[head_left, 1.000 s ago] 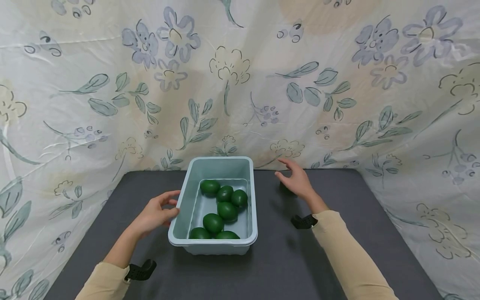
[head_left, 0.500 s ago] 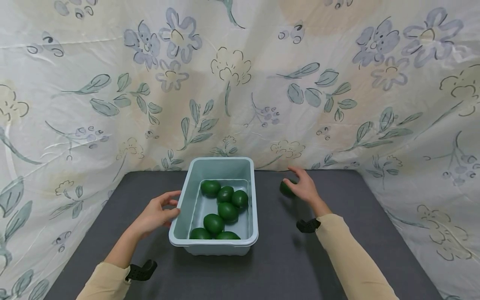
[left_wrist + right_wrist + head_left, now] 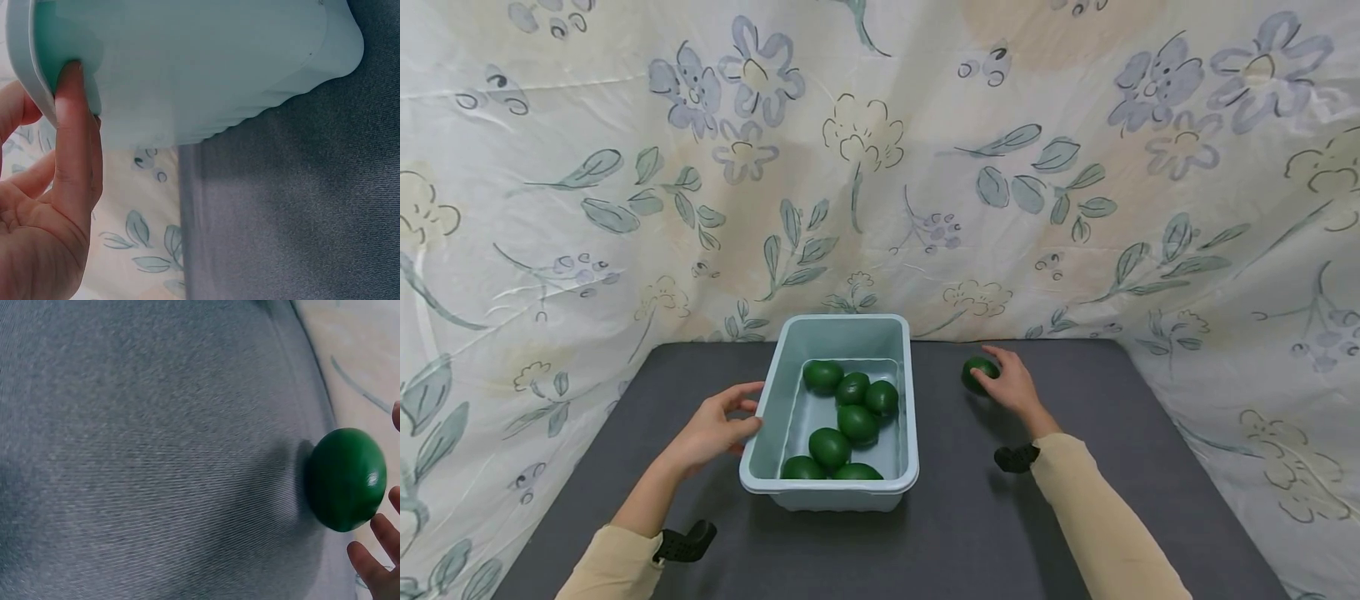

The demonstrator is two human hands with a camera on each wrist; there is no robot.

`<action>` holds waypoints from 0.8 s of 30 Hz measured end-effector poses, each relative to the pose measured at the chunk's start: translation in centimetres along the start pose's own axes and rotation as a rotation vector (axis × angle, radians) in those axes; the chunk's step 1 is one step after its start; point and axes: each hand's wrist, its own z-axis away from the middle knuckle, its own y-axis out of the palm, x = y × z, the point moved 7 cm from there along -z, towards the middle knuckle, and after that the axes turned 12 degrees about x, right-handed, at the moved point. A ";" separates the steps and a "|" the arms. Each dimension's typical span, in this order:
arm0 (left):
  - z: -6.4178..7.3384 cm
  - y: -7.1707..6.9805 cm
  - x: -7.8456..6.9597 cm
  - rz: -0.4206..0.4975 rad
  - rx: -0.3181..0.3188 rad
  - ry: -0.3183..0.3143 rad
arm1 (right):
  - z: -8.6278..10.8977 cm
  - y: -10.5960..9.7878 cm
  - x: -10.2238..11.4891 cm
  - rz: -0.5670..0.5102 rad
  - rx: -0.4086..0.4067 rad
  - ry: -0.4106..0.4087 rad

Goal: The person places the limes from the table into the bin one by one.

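Observation:
A light blue plastic bin (image 3: 829,493) holds several dark green, smooth, egg-shaped fruits (image 3: 857,424). At its left side my left hand (image 3: 715,429) grips the rim. In the left wrist view, a finger of the left hand (image 3: 69,169) presses on the outer wall under the rim. One more green egg-shaped fruit (image 3: 978,375) lies on the table right of the bin. My right hand (image 3: 1011,382) is around its right side, with fingers spread. The right wrist view has the right hand's (image 3: 381,556) fingertips at the fruit's edge; firm contact cannot be told.
The dark grey table (image 3: 955,533) reaches back to a floral cloth (image 3: 865,208), which hangs behind and along both sides. Black wrist cameras (image 3: 1017,457) are strapped to both wrists.
My right hand has moved right and lowered around the lone green fruit, which shows more now than it did earlier. The left hand and the bin have stayed in place.

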 end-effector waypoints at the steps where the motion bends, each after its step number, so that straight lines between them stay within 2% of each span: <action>1: 0.0 0.0 0.0 0.000 -0.001 0.001 | 0.0 0.2 -0.2 0.001 0.003 0.006; 12: -0.1 0.0 -0.1 0.006 -0.002 0.004 | -0.4 1.4 -2.1 -0.024 0.000 0.065; 24: 0.0 0.1 -0.2 0.007 -0.006 -0.010 | -0.5 1.9 -2.1 -0.027 -0.005 0.068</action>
